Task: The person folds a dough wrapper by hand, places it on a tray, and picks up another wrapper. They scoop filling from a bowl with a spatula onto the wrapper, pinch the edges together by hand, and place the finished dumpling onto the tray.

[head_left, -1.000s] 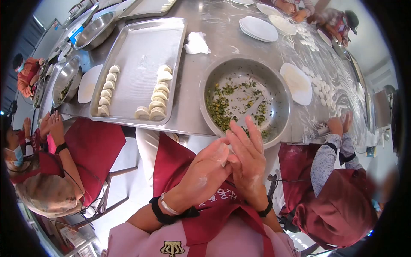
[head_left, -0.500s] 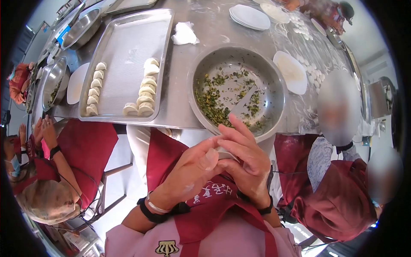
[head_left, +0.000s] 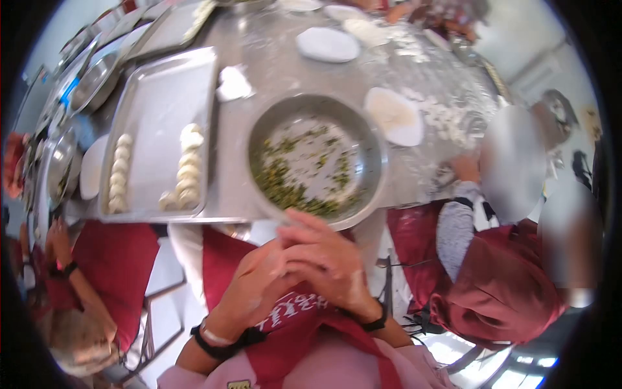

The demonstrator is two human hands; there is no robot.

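My left hand (head_left: 254, 279) and my right hand (head_left: 329, 264) are pressed together in front of my apron, at the near edge of the steel table. Both are closed, fingers overlapping, around a small pale dumpling. It is hidden behind the fingers now; a bit of its dough showed between them earlier. Flour marks the skin. Just beyond my fingertips stands a wide steel bowl (head_left: 381, 162) with chopped green and yellow filling (head_left: 285, 188) spread over its bottom. Left of the bowl lies a metal tray (head_left: 162, 97) with two rows of folded dumplings (head_left: 188, 172).
White plates (head_left: 328, 44) lie at the back, and a plate with something pale (head_left: 394, 117) right of the bowl. A crumpled white cloth or paper (head_left: 234, 83) is beside the tray. Floured dough pieces (head_left: 447, 120) cover the right side. People in red aprons sit on both sides.
The view has tilted and shifted, so tray and bowl appear lower and further left. My hands stay together, fingers now closer over the dumpling. At right, a co-worker's hand now shows on the table.
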